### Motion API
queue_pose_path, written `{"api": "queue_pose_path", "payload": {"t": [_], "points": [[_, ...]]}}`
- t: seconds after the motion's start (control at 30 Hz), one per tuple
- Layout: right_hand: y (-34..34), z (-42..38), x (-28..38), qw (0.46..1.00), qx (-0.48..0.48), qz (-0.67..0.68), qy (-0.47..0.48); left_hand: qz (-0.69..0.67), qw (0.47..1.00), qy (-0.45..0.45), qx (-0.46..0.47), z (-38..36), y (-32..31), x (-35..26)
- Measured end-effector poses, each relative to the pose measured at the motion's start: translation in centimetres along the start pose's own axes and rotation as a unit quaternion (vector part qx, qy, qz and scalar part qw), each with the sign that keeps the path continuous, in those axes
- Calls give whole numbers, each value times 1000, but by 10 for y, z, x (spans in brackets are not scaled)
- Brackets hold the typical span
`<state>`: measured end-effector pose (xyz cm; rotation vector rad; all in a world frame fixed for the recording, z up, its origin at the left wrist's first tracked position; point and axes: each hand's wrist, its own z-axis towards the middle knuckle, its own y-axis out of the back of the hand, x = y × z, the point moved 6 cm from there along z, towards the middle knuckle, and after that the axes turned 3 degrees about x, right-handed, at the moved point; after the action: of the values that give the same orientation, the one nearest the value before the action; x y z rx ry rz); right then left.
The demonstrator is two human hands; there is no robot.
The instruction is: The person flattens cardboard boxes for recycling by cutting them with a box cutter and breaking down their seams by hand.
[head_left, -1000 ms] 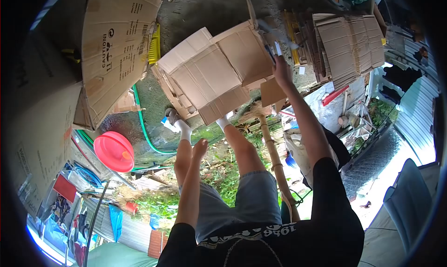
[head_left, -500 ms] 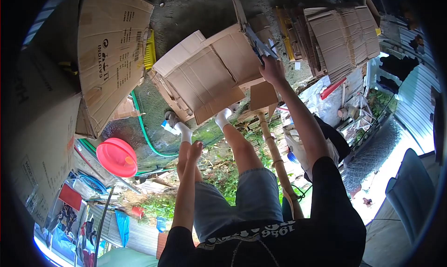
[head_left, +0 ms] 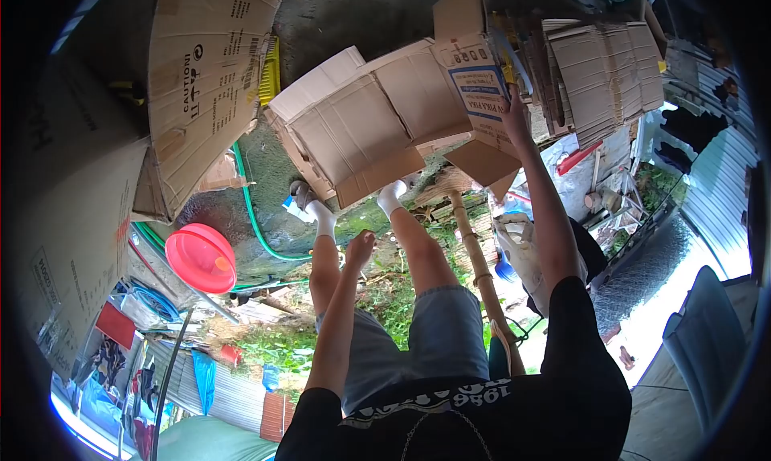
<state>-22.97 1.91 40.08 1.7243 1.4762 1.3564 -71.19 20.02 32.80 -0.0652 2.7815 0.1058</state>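
Note:
My right hand [head_left: 511,106] grips the edge of a folded cardboard box [head_left: 479,91] with blue printing on its side. This box stands partly raised, with one flap hanging toward me. Just left of it lies an opened, flattened cardboard sheet [head_left: 353,124], on top of other flattened cardboard near my feet. My left hand [head_left: 361,248] hangs in front of my left knee, its fingers curled and no object visible in them.
Large cardboard boxes [head_left: 201,83] stand on the left, beside a yellow plastic item [head_left: 271,71]. A stack of flattened cardboard [head_left: 606,75] is at the upper right. A red basin [head_left: 189,260], a green hose [head_left: 255,220] and a bamboo pole [head_left: 474,260] are nearby.
My right hand has moved right, and the box in it has turned so its printed side shows. My left hand has shifted slightly to the right.

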Motion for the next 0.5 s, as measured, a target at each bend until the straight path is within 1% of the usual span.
{"api": "queue_pose_path", "payload": {"t": [0.03,0.07,0.1,0.13,0.17,0.2,0.23,0.3,0.33,0.37,0.4,0.43,0.47,0.5], "points": [[-3,6,-4,1000,1,-1,1,-1,1000,1,-1,2,5,7],[-9,11,-12,999,-14,37,26,2,1000,-10,-7,11,10,31],[-10,11,-12,995,-29,75,50,5,1000,-21,-13,10,19,32],[-11,11,-15,996,-28,74,50,5,1000,-20,-12,6,27,34],[-9,9,-11,995,-15,71,73,36,999,19,-5,-9,39,20],[-7,8,-7,993,-2,68,97,67,996,57,2,-15,47,19],[-5,6,-7,993,-2,65,98,65,996,57,3,-9,49,37],[-7,5,-4,993,4,40,111,1,999,20,-30,15,49,95],[-7,5,-2,993,5,42,112,0,1000,20,-20,25,49,116],[-8,5,-4,995,17,53,89,1,999,23,-23,26,51,122],[-10,6,-8,995,28,65,65,14,999,-6,-36,28,55,123],[-12,7,-12,995,31,67,64,25,998,-34,-47,21,60,105],[-14,9,-19,995,40,70,51,-15,999,9,-38,14,65,98],[-14,11,-26,996,47,71,38,-14,999,11,-36,8,69,90]]}}
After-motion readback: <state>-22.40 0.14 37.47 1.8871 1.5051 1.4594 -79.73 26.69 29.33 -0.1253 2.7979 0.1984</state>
